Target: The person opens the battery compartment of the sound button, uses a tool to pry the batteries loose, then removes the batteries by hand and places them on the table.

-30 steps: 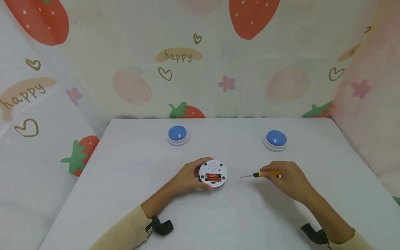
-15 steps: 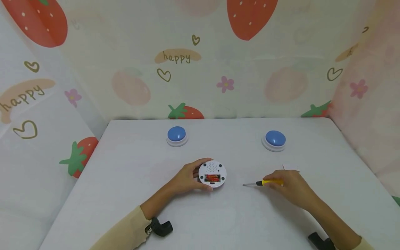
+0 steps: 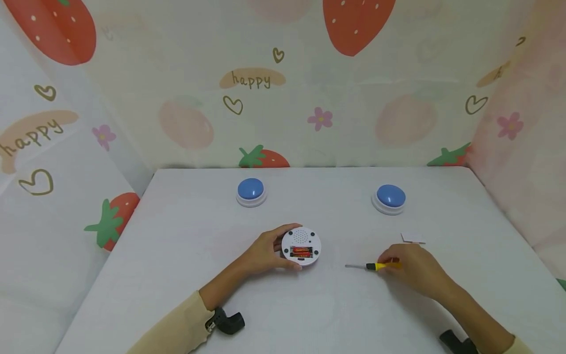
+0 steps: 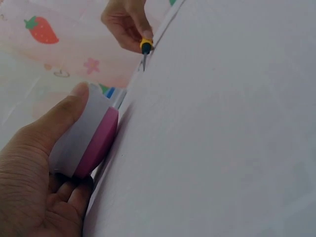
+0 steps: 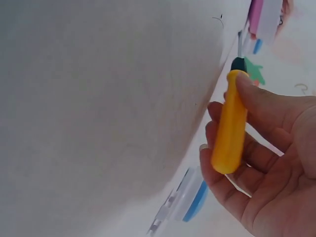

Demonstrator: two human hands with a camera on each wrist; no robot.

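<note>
My left hand point(image 3: 270, 250) grips a round push button point(image 4: 91, 136), white with a pink top, between thumb and fingers. It lies upside down, pink side toward the table. On its white underside point(image 3: 301, 236), the battery compartment is uncovered, with red-and-black batteries point(image 3: 301, 251) inside. To the right, my right hand point(image 3: 413, 270) pinches a screwdriver point(image 5: 230, 123) by its yellow handle, thumb on one side and fingers on the other. The metal shaft point(image 3: 355, 266) points left toward the push button, apart from it. The hand is low over the table.
Two blue push buttons with white bases stand farther back, one on the left point(image 3: 250, 189) and one on the right point(image 3: 390, 196). A small flat white piece point(image 3: 412, 238) lies just behind my right hand. Printed cloth walls enclose the white table point(image 3: 309, 314).
My right hand has moved toward me and slightly right with the screwdriver, lower over the table. The small white piece behind it has come into view. The left hand stays put.
</note>
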